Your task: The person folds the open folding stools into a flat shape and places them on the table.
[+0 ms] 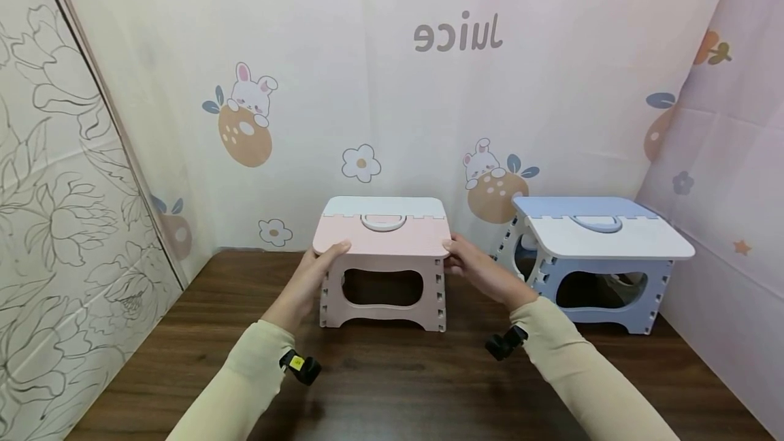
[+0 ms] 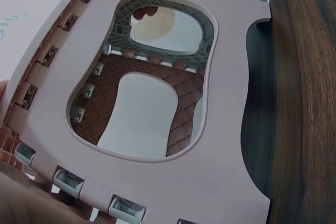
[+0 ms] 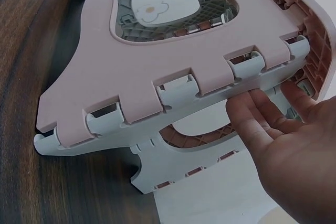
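1 word can be read: "Juice" [image 1: 458, 32], in grey letters on the upper part of the white cloth [image 1: 392, 107], in the head view. It stands mirrored, with the J at the right end and the e at the left. A small yellow label [image 1: 297, 363] on the left wrist's black camera [image 1: 310, 371] carries marks too small to read. At the left edge of the left wrist view, pale strokes [image 2: 10, 21] on a white surface resemble lettering but are unreadable.

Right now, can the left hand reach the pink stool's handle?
Probably yes: nothing covers the handle on the pink stool, but the left hand would have to leave the left edge.
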